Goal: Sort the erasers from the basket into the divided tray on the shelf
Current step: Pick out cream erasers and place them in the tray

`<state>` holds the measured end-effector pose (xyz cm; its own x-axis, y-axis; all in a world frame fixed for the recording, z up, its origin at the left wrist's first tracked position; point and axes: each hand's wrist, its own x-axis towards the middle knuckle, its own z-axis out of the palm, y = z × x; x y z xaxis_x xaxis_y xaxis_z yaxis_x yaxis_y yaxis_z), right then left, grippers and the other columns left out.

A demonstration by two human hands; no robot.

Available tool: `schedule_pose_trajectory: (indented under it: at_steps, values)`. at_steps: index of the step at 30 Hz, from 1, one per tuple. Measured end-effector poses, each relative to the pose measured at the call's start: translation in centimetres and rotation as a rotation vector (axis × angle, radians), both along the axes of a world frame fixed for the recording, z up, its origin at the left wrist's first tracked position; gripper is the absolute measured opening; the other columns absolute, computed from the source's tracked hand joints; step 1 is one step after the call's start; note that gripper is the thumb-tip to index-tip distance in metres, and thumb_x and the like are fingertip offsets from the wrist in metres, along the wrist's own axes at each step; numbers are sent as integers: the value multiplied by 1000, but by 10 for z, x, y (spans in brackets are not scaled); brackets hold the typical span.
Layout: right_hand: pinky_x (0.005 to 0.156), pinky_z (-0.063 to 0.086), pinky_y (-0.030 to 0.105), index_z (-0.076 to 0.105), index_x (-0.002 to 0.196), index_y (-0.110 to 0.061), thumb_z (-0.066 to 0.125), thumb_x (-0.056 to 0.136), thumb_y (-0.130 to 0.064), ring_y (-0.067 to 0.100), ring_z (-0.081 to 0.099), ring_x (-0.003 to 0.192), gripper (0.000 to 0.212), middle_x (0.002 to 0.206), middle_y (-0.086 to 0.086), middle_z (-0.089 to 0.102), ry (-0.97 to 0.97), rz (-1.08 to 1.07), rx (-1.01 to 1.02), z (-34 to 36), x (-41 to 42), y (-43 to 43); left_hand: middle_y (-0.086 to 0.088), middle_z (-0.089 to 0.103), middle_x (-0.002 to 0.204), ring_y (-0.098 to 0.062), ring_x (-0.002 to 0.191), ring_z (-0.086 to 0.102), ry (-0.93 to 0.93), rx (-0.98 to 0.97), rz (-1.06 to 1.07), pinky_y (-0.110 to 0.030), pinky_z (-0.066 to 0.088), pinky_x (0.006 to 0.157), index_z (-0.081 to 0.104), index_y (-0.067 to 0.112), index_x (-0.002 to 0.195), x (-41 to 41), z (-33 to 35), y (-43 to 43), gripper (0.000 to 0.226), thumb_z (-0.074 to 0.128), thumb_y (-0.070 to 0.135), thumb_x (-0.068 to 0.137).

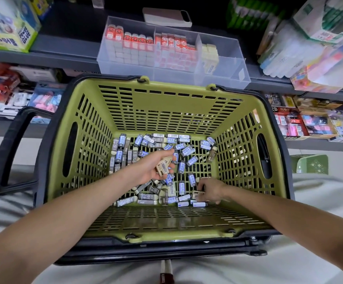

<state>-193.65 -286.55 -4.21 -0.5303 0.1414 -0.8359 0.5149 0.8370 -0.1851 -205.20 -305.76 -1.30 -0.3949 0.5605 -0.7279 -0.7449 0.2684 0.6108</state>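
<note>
One olive-green slotted plastic shopping basket (125,103) with a dark grey rim fills the middle of the view. It has two dark grey handles: one (8,150) is swung out past the basket's left side and the other (166,248) lies folded along its near rim.

Several dozen loose small erasers (183,149) are scattered over the basket floor, too many and too overlapped to count. They are of three kinds: blue-and-white sleeved, grey sleeved marked 2B, and plain cream.

Both hands are inside the basket. The left hand (152,168) is raised above the middle of the floor, its fingers curled round cream barcode erasers (163,167). There seem to be two, though I cannot tell for sure. The right hand (212,190) is down at the floor near the basket's right wall, fingertips bent onto a single cream eraser (198,194) and pinching it.

Just beyond the basket's far rim, one clear plastic divided tray (238,76) sits on the grey shelf (68,43). Three of its compartments hold stock: orange-red capped erasers (129,38) on the left, six in the top row, then red-and-white erasers (172,43), then pale yellow erasers (209,56).

Behind the tray lies one pale phone (166,17).
</note>
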Motion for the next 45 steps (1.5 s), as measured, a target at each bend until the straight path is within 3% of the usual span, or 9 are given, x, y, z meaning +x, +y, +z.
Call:
schedule_pose_trajectory:
  at_steps: [3, 7, 12, 15, 19, 24, 32, 39, 45]
  values:
    - [75, 50, 25, 48, 96, -25, 66, 84, -33, 7, 51, 72, 23, 89, -7, 54, 45, 105, 9, -3, 4, 0, -4, 61, 77, -15, 65, 58, -5, -6, 2, -21, 45, 48, 59, 10, 98, -1, -1, 0, 28, 53, 37, 94]
    - [87, 42, 31, 48, 91, -24, 68, 83, -28, 11, 51, 78, 22, 79, -13, 48, 118, 125, -15, -6, 5, -3, -4, 60, 77, -16, 67, 58, -12, -13, -7, -22, 44, 50, 59, 11, 97, 0, -6, 0, 26, 53, 37, 94]
    - [99, 37, 31, 59, 105, -16, 68, 83, -29, 18, 54, 109, 27, 111, 0, 61, 158, 217, 7, -6, 0, -4, -3, 63, 75, -12, 61, 60, -3, -37, -44, -21, 45, 47, 59, 12, 98, 3, -12, -1, 24, 54, 35, 94]
    - [106, 36, 35, 55, 82, -20, 68, 82, -29, 16, 51, 115, 16, 115, -1, 60, 121, 238, 38, -6, -3, -3, -2, 63, 73, -12, 61, 60, -6, -50, -73, -22, 46, 49, 60, 13, 95, 4, -15, -2, 23, 59, 36, 91]
    - [99, 43, 34, 58, 89, -19, 67, 84, -26, 12, 57, 96, 12, 91, -3, 58, 157, 284, 74, -7, -2, -6, -1, 64, 68, -13, 61, 59, -11, -88, -101, -23, 48, 52, 62, 15, 88, 2, -18, -4, 24, 61, 39, 88]
    - [110, 27, 40, 59, 109, -20, 67, 81, -38, 16, 52, 112, 35, 109, -6, 58, 114, 281, 92, -4, -7, -7, -5, 64, 71, -16, 64, 59, -77, -85, -43, -25, 49, 52, 62, 10, 93, -1, -21, -8, 28, 60, 38, 89]
    - [89, 45, 28, 59, 101, -11, 68, 82, -30, 18, 55, 103, 28, 107, 2, 61, 92, 301, 87, 9, -19, -15, -4, 64, 72, -16, 66, 60, -80, -99, -70, -27, 52, 58, 62, 10, 97, -1, -25, -9, 31, 63, 39, 85]
    - [56, 45, 19, 63, 79, -16, 74, 77, -23, 7, 57, 63, 13, 82, -2, 64, 316, -140, -476, 69, -55, -37, -14, 61, 93, -28, 83, 60, -281, -58, -73, -40, 55, 74, 61, 8, 104, -1, -16, -6, 53, 64, 50, 72]
    - [90, 47, 33, 65, 97, -7, 71, 81, -25, 15, 61, 91, 25, 94, -1, 65, 510, -202, -545, 88, -69, -65, -17, 66, 84, -32, 75, 66, -489, 174, 77, -41, 58, 65, 75, 6, 83, -8, -5, -12, 42, 69, 45, 71]
